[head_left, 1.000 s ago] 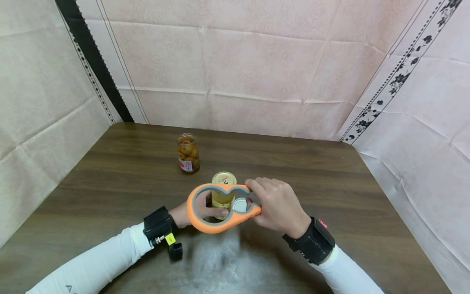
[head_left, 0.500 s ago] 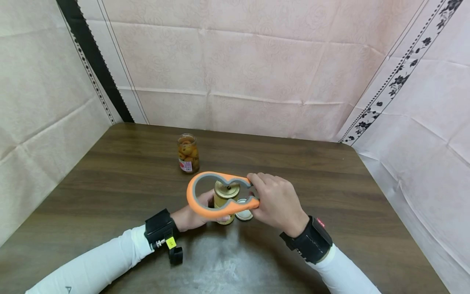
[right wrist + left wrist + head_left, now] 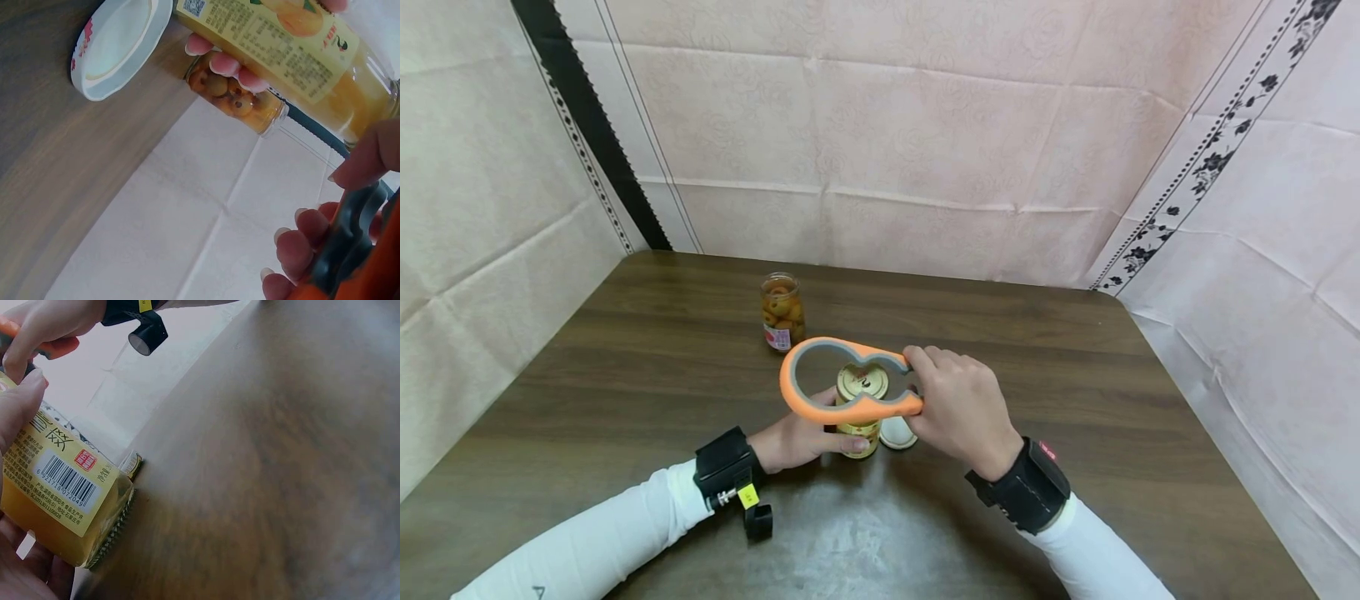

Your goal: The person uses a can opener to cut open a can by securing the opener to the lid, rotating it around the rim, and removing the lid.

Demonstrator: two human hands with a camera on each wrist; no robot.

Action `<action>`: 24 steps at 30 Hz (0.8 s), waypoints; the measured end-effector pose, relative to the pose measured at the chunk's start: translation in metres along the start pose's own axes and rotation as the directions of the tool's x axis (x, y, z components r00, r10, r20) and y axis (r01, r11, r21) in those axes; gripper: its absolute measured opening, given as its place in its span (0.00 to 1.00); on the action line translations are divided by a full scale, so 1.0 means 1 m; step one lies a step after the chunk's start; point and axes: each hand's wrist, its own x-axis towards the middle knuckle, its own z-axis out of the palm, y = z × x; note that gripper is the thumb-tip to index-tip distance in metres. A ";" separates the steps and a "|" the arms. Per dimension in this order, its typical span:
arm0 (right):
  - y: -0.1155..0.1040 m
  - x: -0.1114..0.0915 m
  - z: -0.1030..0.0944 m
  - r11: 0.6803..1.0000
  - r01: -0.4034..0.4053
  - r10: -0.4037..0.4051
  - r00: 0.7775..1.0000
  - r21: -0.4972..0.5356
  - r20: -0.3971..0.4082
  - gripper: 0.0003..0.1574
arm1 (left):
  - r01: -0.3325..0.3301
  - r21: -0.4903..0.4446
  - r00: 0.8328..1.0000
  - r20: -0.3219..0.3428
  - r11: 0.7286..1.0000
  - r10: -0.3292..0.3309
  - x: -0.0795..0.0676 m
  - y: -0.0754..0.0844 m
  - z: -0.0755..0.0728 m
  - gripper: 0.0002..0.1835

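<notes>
My left hand (image 3: pixel 797 442) grips a glass jar (image 3: pixel 65 475) of yellow fruit by its side. The jar has a yellow printed label and a gold lid (image 3: pixel 862 381). My right hand (image 3: pixel 958 404) holds an orange jar opener (image 3: pixel 853 411) with grey inner padding, gripping it by its two free ends. In the head view the opener's loop hangs above the jar and overlaps the lid from this angle; contact between them cannot be made out. Beside the jar's base lies a loose lid (image 3: pixel 897 433), its white inside facing up and its rim red-patterned (image 3: pixel 87 39).
A lidless glass jar of brown round fruit (image 3: pixel 782 315) stands farther back, left of the held jar. Both stand on a dark wooden table (image 3: pixel 1000 350). Pale cloth walls (image 3: pixel 880 142) rise along the table's back and sides.
The jar opener has risen and shifted slightly away from me, its loop passing from in front of the jar to over its lid. The held jar has come slightly nearer, uncovering more of the loose lid.
</notes>
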 end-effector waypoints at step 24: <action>-0.016 0.012 -0.011 0.996 -0.002 0.009 0.998 -0.092 0.070 0.34 | -0.010 -0.088 1.000 0.026 0.996 0.012 -0.002 -0.001 0.001 0.39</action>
